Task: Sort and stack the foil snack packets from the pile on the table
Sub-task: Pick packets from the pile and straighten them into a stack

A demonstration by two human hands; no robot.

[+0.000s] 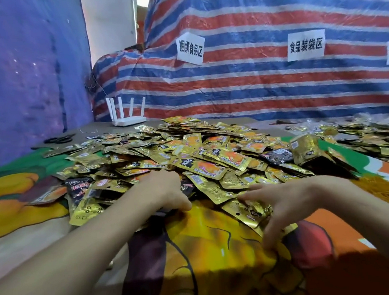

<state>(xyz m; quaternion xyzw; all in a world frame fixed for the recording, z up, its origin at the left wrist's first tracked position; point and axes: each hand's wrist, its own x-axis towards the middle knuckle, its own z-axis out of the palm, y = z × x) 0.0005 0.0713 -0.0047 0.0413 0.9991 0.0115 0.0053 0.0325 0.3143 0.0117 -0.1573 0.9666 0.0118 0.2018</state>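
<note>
A large pile of gold foil snack packets (189, 157) covers the middle of the table, with a few black packets (278, 156) mixed in. My left hand (166, 190) rests palm down on the pile's near edge, fingers curled over a dark packet. My right hand (286, 200) lies at the pile's near right edge, with its fingers spread over a small bunch of gold packets (249, 209). Whether either hand grips a packet is not clear.
A colourful printed cloth (210, 252) covers the table. A white router (127, 113) stands at the back left, black scissors (59, 139) beside it. More packets (365, 135) lie at the far right. A striped tarp with paper labels (190, 49) rises behind.
</note>
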